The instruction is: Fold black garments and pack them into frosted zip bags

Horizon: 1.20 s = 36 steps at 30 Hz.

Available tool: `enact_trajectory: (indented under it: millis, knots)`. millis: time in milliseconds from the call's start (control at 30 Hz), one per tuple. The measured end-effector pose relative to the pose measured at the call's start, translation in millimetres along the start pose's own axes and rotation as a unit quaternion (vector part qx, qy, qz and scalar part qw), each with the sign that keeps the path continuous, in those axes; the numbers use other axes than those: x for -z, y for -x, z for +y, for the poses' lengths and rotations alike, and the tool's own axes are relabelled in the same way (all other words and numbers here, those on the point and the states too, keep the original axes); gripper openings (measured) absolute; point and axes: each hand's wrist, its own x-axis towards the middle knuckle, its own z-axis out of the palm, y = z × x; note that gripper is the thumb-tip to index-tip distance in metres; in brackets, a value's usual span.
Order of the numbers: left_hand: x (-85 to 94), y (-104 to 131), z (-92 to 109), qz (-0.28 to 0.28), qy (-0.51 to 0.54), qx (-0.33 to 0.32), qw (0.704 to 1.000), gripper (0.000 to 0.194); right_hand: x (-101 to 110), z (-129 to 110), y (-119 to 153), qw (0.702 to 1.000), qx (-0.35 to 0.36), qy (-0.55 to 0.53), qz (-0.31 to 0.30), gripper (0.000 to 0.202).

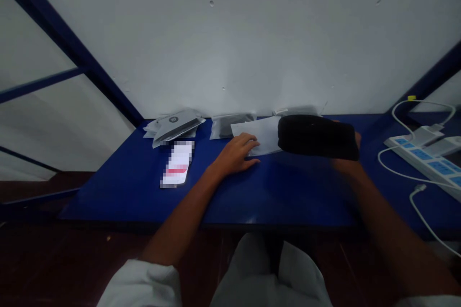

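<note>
My right hand (355,153) holds a folded black cloth item (317,136) just above the blue table (144,196), at its back right. The hand is mostly hidden behind the cloth and blurred. My left hand (237,153) rests palm down on the table, its fingertips pressing the near edge of a flat white plastic bag (261,134). The black cloth sits at the bag's right end, overlapping it.
A pile of grey packets (175,125) and another packet (228,124) lie at the back by the white wall. A phone (177,164) lies left of my left hand. A white power strip (428,156) with cables sits at the right.
</note>
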Motion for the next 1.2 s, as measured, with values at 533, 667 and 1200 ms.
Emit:
enact_trajectory:
  millis: [533, 667, 1200]
  knots:
    - [-9.3, 0, -10, -0.117, -0.12, 0.032, 0.985, 0.021, -3, -9, 1, 0.999, 0.044, 0.008, 0.016, 0.022]
    - [-4.5, 1, -11, -0.063, -0.088, 0.023, 0.994, 0.028, -4, -18, 1, 0.999, 0.033, -0.032, 0.007, 0.023]
    - [10.7, -2, 12, 0.143, -0.021, -0.058, 0.988, 0.03, -39, -74, 25, 0.91, 0.361, -0.026, -0.202, 0.036]
